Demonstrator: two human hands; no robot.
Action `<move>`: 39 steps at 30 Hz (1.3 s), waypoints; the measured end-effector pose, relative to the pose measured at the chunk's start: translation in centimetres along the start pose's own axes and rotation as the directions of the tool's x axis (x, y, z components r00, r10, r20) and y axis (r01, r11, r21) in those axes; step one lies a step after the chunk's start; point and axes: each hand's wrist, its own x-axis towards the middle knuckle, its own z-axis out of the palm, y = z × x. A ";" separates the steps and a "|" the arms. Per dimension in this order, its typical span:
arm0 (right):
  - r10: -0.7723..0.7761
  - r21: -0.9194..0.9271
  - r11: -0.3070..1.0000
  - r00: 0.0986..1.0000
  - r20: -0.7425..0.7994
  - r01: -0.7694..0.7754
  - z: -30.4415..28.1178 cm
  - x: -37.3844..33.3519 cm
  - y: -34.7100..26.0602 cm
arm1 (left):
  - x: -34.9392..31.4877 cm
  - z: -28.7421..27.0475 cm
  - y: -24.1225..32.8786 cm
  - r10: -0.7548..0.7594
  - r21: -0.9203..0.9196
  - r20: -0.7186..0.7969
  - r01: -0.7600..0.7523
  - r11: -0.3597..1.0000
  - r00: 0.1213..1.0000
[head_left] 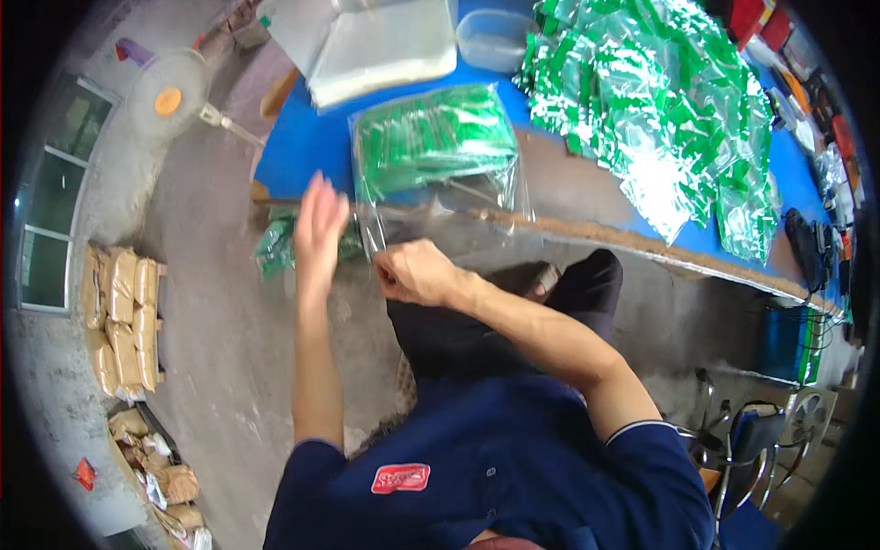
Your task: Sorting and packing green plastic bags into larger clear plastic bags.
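Observation:
A clear plastic bag [438, 220] lies on the table's near edge, its loose end hanging over toward me. Inside it is a stack of green and clear packets [431, 137]. My right hand [417, 273] is closed in a pinch on the near left corner of the bag. Just left of the bag, my left hand [321, 225] is raised with its fingers stretched out, slightly blurred and holding nothing. Below and behind that hand, a bundle of green packets [275, 243] shows beneath the table edge.
On the blue table [307, 151] lie a stack of clear plastic sheets or bags [385, 50], a clear plastic tub [495, 41] and a big heap of green packets [651, 110]. A fan [168, 101] stands at the left. Chairs [756, 431] are at the lower right.

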 end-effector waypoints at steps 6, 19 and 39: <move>0.070 0.003 0.998 0.997 0.023 -0.070 -3.9 -8.6 -2.1 | 8.0 4.0 -4.3 0.002 0.247 0.143 -0.037 0.968 0.990; 0.842 -0.232 0.297 0.368 -0.395 -0.926 -20.4 -35.2 -2.7 | 3.3 3.7 -6.8 0.319 0.104 -0.234 -0.302 0.947 0.918; 0.001 -0.250 0.956 0.854 -0.520 -0.153 -22.2 -4.3 7.0 | 2.8 0.7 1.6 0.453 0.224 -0.067 -0.429 0.875 0.889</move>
